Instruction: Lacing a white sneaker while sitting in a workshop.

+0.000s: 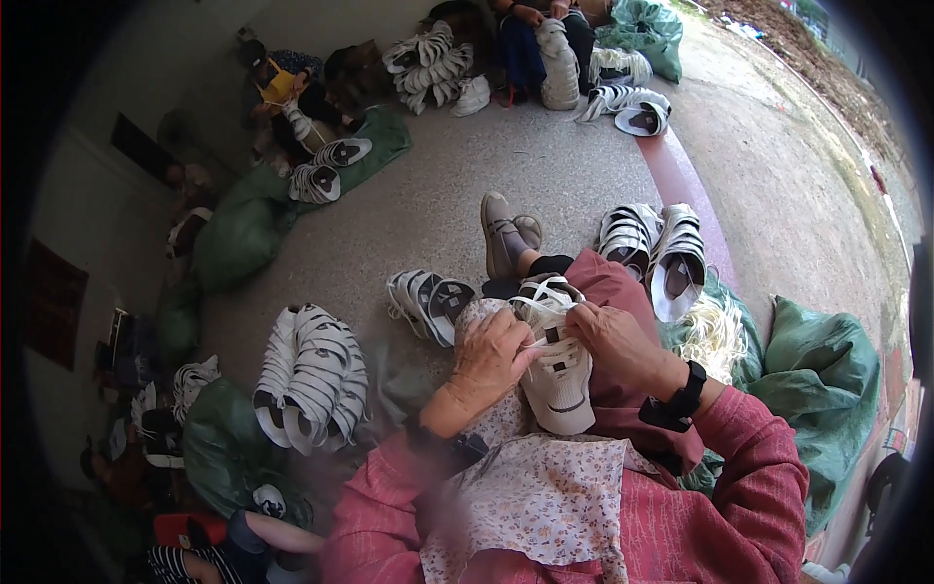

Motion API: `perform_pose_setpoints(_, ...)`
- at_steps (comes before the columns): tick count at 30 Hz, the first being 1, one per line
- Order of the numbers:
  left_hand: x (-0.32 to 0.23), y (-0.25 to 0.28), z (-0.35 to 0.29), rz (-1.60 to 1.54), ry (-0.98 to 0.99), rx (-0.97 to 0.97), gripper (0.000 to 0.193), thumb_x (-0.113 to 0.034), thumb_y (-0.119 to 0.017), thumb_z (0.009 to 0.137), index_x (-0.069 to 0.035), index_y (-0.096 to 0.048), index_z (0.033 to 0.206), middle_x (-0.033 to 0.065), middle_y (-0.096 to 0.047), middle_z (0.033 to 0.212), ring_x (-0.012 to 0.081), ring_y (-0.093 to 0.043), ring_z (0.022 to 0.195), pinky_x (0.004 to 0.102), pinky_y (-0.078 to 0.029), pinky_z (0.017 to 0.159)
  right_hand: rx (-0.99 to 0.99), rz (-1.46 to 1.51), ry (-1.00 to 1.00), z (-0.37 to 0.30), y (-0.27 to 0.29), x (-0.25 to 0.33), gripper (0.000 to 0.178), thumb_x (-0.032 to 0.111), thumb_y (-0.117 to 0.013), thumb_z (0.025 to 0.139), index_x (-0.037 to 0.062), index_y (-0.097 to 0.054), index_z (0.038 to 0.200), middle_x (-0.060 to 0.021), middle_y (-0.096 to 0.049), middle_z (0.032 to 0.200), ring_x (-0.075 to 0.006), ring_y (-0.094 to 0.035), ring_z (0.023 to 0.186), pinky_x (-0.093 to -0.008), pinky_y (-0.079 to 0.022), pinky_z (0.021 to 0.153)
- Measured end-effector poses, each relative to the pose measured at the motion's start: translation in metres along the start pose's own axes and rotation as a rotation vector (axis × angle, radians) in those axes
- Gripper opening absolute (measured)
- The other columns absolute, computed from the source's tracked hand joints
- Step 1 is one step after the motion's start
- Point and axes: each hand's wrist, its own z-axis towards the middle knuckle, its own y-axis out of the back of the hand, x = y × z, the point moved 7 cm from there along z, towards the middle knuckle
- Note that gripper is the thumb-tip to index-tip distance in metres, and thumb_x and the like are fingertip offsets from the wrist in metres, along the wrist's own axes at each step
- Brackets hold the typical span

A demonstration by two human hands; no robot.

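Speckled grey floor (389, 243) extends across the scene, with other people seated along its far and left margins. A bulky green sack (817, 375) sits at the person's right, near a loose bundle of cream strands (715, 331). A floral apron (545, 487) covers the person's front. Nested white shoe uppers stand on the floor in groups: a tall left stack (311, 375), a right stack (678, 258) in two columns beyond the knee, and a short stack (428, 302) beside the left leg. The white shoe (559, 389) rests on the lap between both hands, its rounded end toward the torso. The left hand (493, 348), fingers curled, pinches a white strand at the shoe's left edge; the right hand (608, 336) pinches the white lace (545, 297) at its upper part. A black watch (691, 387) encircles the right wrist.
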Motion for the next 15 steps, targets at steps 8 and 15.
perform_pose_setpoints(8,0.005,0.003,0.013,0.012,0.005,0.018,0.027,-0.030,-0.083,0.072,-0.009,-0.066,0.080,0.0081,-0.052,0.090,0.0282,-0.056,0.094,0.0418,-0.042,0.087,0.199,0.203,-0.230,0.006,0.016,0.003,0.028,0.026,-0.058,0.095,0.0023,-0.064,0.082,-0.0203,-0.064,0.073,-0.0397,-0.065,0.072,-0.0478,-0.049,0.064)
perform_pose_setpoints(15,0.015,-0.002,0.012,-0.011,0.043,0.014,0.030,-0.033,-0.083,0.070,-0.011,-0.064,0.073,0.0072,-0.053,0.091,0.0272,-0.055,0.094,0.0425,-0.040,0.090,0.114,-0.358,-0.080,0.027,0.025,0.028,0.040,0.038,-0.059,0.095,0.0041,-0.066,0.076,-0.0177,-0.062,0.065,-0.0371,-0.064,0.061,-0.0475,-0.047,0.055)
